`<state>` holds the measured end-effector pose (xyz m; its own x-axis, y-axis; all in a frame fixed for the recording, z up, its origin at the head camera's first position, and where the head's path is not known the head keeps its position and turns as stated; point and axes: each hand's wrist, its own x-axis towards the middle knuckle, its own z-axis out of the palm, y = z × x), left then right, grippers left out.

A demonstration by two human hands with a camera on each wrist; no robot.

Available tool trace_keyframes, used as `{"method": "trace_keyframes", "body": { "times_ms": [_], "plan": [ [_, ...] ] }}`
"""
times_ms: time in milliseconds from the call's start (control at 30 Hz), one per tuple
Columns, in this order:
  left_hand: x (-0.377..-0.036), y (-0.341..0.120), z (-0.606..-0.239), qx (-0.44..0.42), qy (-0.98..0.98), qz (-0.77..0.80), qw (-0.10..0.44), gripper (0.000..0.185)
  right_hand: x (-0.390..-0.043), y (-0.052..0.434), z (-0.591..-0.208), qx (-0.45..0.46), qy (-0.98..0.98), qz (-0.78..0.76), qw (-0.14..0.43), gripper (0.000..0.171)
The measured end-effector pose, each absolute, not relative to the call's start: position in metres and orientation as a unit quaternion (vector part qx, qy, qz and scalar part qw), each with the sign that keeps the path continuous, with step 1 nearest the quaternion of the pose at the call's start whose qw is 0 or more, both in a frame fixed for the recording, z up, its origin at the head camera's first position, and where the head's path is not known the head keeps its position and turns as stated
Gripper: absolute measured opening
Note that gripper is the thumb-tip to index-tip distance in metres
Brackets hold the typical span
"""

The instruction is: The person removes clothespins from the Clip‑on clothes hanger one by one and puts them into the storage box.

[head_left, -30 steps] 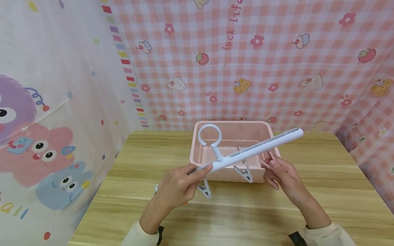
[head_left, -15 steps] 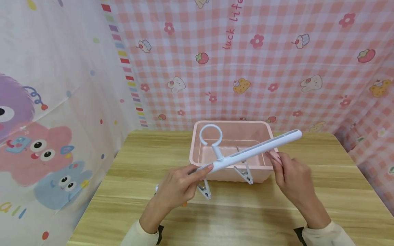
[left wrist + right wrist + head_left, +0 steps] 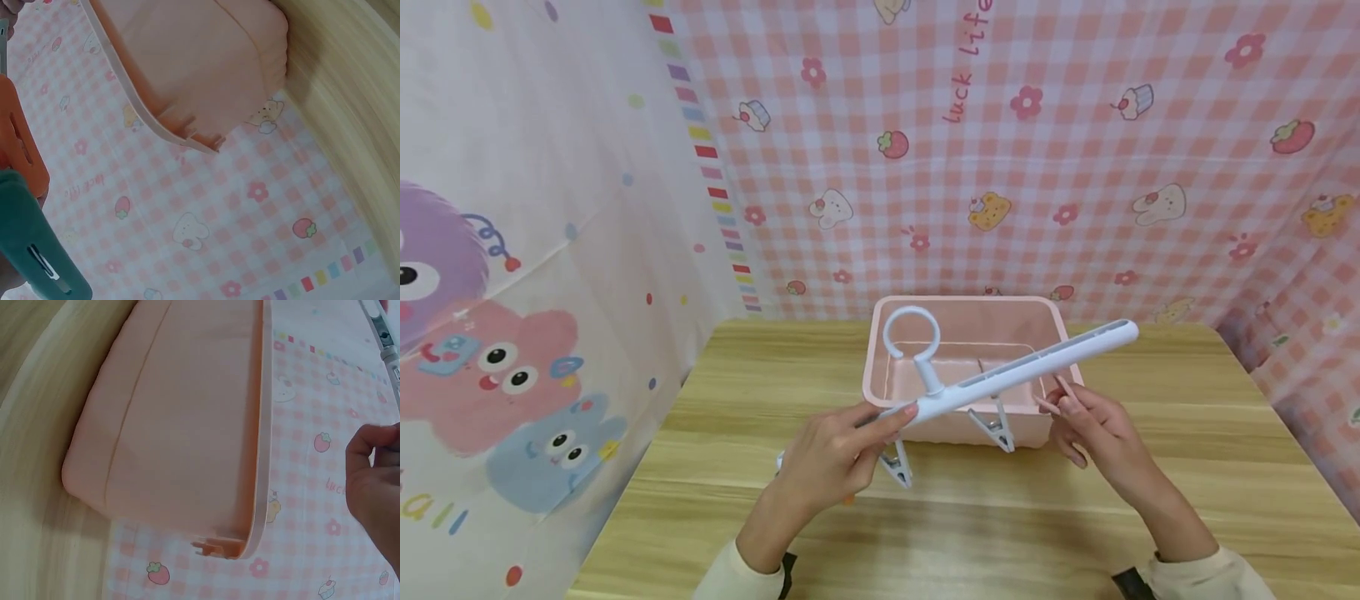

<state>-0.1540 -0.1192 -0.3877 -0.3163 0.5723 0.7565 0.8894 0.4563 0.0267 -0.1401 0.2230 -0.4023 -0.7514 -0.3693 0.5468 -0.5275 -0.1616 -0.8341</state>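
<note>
In the head view my left hand [image 3: 835, 454] grips the left end of a pale clip hanger [image 3: 1030, 367], whose open ring hook [image 3: 912, 333] points up. The bar slants up to the right above a pink bin. Two pale clips, a left one [image 3: 897, 465] and a right one [image 3: 996, 429], hang from it. My right hand [image 3: 1093, 425] pinches a pink clip [image 3: 1064, 388] just below the bar's right half; its two prongs stand apart. An orange clip [image 3: 24, 140] and a green clip [image 3: 40, 244] show in the left wrist view, near the left hand.
The pink bin [image 3: 871, 367] stands on the wooden table [image 3: 760, 375] against a checked cloth [image 3: 850, 167]. A thin dark item [image 3: 981, 367] shows inside it, partly hidden by the bar. A cartoon-printed cloth [image 3: 565, 292] hangs at the left.
Half a second ago my right hand was turned over with the pink clip at the bar; now it has turned back and the prongs show apart. The left hand and hanger stay nearly still.
</note>
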Motion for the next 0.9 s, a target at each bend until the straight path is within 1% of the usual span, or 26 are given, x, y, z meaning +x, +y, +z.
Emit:
{"method": "trace_keyframes", "body": {
  "times_ms": [33,100,133,200,300,500,533,600,633,700,733,800,833,900],
  "plan": [
    [-0.154,-0.119,-0.388,-0.469,-0.779,-0.227,0.348,0.063,-0.14,0.224,-0.402,0.353,-0.631,0.689,0.037,0.045],
    [-0.154,-0.12,-0.388,-0.467,-0.781,-0.227,0.346,0.063,-0.14,0.224,-0.402,0.357,-0.621,0.698,0.018,0.047],
    [-0.154,-0.121,-0.388,-0.466,-0.783,-0.227,0.344,0.062,-0.14,0.224,-0.401,0.357,-0.622,0.697,0.02,0.047],
    [-0.154,-0.121,-0.387,-0.464,-0.785,-0.229,0.341,0.061,-0.14,0.223,-0.4,0.353,-0.634,0.687,0.042,0.045],
    [-0.154,-0.123,-0.388,-0.461,-0.787,-0.229,0.339,0.061,-0.137,0.219,-0.398,0.328,-0.686,0.639,0.118,0.037],
    [-0.153,-0.124,-0.387,-0.455,-0.793,-0.229,0.333,0.06,-0.136,0.213,-0.396,0.261,-0.81,0.421,0.315,0.015],
    [-0.153,-0.124,-0.387,-0.454,-0.795,-0.231,0.33,0.061,-0.137,0.212,-0.396,0.257,-0.818,0.382,0.345,0.019],
    [-0.152,-0.124,-0.387,-0.454,-0.795,-0.237,0.325,0.062,-0.138,0.212,-0.397,0.248,-0.827,0.308,0.4,0.037],
    [-0.152,-0.124,-0.387,-0.455,-0.794,-0.24,0.323,0.063,-0.139,0.212,-0.397,0.243,-0.829,0.274,0.422,0.046],
    [-0.151,-0.124,-0.387,-0.456,-0.793,-0.244,0.321,0.065,-0.14,0.212,-0.397,0.233,-0.829,0.219,0.459,0.059],
    [-0.151,-0.124,-0.386,-0.456,-0.793,-0.245,0.321,0.065,-0.14,0.213,-0.397,0.227,-0.828,0.198,0.473,0.061],
    [-0.151,-0.124,-0.387,-0.458,-0.792,-0.244,0.322,0.066,-0.14,0.214,-0.396,0.222,-0.829,0.185,0.479,0.061],
    [-0.151,-0.124,-0.387,-0.458,-0.792,-0.242,0.323,0.066,-0.14,0.214,-0.396,0.226,-0.829,0.201,0.47,0.059],
    [-0.151,-0.124,-0.386,-0.458,-0.792,-0.236,0.327,0.065,-0.138,0.214,-0.396,0.241,-0.83,0.266,0.428,0.046]
  ]
}}
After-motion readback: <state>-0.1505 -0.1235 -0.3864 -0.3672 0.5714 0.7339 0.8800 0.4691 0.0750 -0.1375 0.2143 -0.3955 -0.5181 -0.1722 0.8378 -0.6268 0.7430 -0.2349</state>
